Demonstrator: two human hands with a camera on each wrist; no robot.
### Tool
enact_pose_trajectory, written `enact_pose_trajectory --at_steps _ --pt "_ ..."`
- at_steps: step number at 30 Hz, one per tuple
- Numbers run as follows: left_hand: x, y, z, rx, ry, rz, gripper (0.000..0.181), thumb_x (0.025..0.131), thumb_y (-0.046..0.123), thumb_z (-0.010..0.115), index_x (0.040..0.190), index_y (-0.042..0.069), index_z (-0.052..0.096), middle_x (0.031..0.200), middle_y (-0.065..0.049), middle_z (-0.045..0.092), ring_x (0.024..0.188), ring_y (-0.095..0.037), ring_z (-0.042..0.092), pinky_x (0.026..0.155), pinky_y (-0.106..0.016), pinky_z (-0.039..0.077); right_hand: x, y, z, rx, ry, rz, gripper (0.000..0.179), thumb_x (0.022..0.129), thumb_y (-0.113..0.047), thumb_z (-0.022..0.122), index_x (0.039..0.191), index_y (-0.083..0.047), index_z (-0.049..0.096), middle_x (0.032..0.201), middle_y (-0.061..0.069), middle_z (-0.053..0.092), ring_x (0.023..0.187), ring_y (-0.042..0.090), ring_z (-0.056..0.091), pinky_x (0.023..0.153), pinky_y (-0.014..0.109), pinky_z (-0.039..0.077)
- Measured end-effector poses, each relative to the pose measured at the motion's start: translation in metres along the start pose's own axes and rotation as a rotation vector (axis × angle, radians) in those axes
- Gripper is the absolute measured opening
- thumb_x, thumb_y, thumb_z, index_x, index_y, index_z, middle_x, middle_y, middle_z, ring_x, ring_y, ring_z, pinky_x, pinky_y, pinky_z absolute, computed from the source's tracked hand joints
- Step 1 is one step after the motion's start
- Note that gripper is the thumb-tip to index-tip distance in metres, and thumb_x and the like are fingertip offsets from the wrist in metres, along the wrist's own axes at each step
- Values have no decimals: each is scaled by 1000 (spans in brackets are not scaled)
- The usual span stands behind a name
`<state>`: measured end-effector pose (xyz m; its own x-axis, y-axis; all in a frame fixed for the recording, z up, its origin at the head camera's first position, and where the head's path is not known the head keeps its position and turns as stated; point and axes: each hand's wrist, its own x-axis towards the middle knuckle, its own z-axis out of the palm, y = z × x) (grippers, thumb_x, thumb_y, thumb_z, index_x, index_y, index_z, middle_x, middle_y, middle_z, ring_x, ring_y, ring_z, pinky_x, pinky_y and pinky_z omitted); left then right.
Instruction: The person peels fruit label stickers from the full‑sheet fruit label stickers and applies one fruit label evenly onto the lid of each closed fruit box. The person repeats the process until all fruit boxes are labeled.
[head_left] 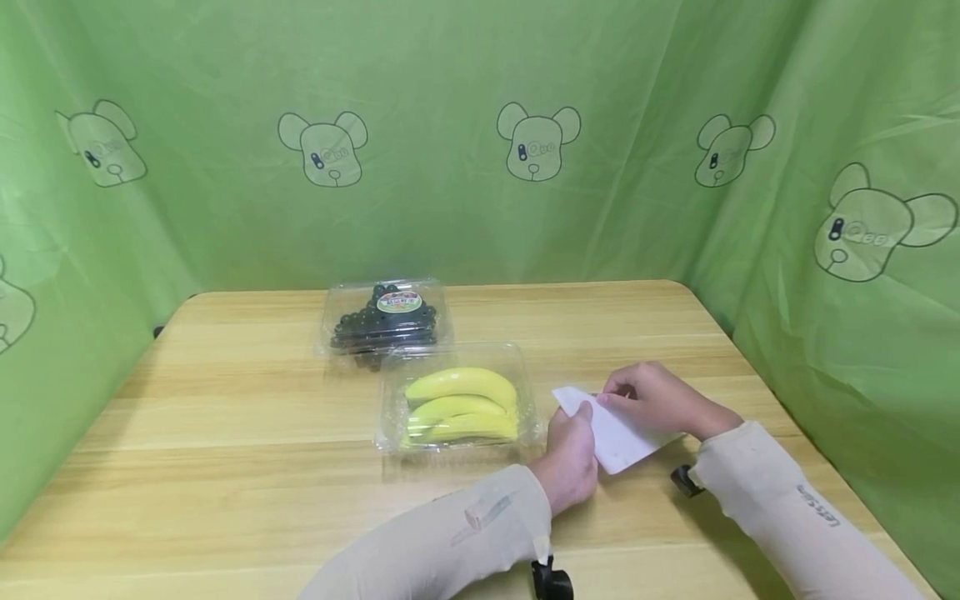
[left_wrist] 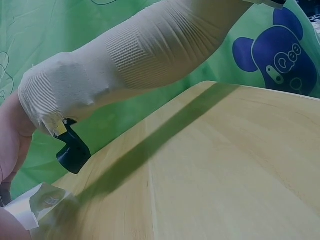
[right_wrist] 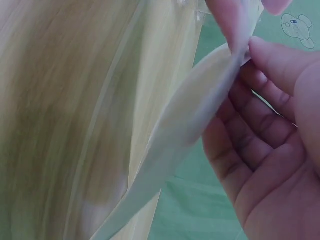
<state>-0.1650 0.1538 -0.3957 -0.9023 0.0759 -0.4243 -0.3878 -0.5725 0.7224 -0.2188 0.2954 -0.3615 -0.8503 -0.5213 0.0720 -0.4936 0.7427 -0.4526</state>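
Note:
My left hand (head_left: 572, 457) grips the near-left side of a white paper sheet (head_left: 619, 440), its thumb lying on top. At the sheet's upper edge, the thumb and fingertips of my right hand (head_left: 663, 402) pinch the paper. Seen from the right wrist, the sheet (right_wrist: 175, 145) bows in a long curve, and the right hand's other fingers (right_wrist: 255, 130) curl behind it. Only a small part of the sheet (left_wrist: 22, 212) shows in the left wrist view, at the lower left corner. A clear plastic box (head_left: 393, 375) with yellow bananas (head_left: 461, 408) inside stands just left of the left hand.
Behind the banana box, a second clear box (head_left: 337, 298) holds dark grapes (head_left: 386, 323) and bears a colourful oval label (head_left: 399, 302). Both stand on a wooden table (head_left: 225, 400). A green curtain (head_left: 435, 225) with bear drawings surrounds the table's back and sides.

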Motion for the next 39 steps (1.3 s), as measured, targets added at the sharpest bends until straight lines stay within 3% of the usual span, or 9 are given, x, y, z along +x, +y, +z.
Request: enact_pose_trajectory --at_steps 14,39 --pt "-2 0 1 -10 -6 2 24 101 13 47 121 2 51 101 -8 64 97 -23 63 87 -37 54 1 4 3 -4 20 -10 14 90 -5 65 79 -14 67 69 -10 62 62 5 54 56 23 50" --pt "-4 -1 1 5 33 1 24 102 13 44 124 5 47 103 -8 62 95 -22 63 85 -36 55 -1 6 -1 2 28 82 10 95 -7 58 87 -9 63 67 -6 54 60 10 49 54 24 46"
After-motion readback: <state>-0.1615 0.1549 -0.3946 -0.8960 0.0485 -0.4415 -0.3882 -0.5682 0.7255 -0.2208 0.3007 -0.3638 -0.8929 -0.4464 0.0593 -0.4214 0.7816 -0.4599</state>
